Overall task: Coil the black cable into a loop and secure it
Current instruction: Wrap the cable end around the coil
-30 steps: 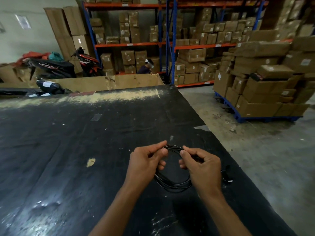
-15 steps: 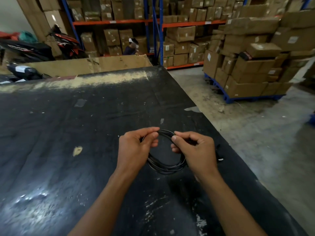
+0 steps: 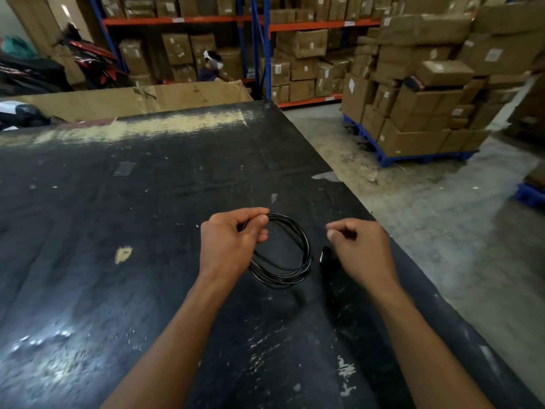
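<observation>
Coil of black cable (image 3: 305,252) pinched by the left hand (image 3: 228,246) above the black table (image 3: 118,202).
The left thumb and forefinger clasp the gathered turns at the loop's upper left, and the rest of the loop hangs rightward and down over the tabletop. The right hand (image 3: 363,250) sits just beside the coil, apart from it, with its fingers curled in and thumb against forefinger; whether it pinches anything cannot be told. A small dark object (image 3: 325,255) shows just beneath its knuckles, between hand and coil.
</observation>
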A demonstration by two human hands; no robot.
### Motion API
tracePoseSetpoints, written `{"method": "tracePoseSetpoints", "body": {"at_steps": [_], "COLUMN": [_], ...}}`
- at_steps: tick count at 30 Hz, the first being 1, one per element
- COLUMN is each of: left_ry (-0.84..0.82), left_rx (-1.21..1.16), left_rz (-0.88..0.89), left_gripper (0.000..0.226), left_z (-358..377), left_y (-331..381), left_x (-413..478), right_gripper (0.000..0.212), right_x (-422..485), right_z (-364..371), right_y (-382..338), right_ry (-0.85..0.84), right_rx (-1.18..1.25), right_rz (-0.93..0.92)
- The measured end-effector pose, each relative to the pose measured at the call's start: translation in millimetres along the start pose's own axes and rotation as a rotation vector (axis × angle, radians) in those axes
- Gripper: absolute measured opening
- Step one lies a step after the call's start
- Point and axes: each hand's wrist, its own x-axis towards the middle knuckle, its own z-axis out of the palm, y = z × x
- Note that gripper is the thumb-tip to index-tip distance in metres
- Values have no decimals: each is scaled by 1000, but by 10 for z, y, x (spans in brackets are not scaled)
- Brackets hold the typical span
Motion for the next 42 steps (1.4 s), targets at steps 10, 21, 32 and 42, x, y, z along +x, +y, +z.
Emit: {"method": "tracePoseSetpoints", "body": {"at_steps": [10, 21, 32, 42], "left_ry": [27, 70, 141, 113], "left_rx": [-7, -18, -34, 48], "left_rz": [-84, -99, -81, 32], "left_gripper": [15, 15, 15, 20], "left_z": [0, -42, -27, -15], "left_y": [-112, -157, -69, 104], "left_x": [-17, 10, 35, 36], "right_gripper": [54, 27, 17, 19], "right_x": [-97, 10, -49, 61], "right_z": [70, 37, -158, 129], "right_y": [137, 112, -668, -683], "right_ry": [-230, -119, -286, -341], "right_rx": [-514, -322, 233, -555], "right_rz": [18, 6, -217, -662]}}
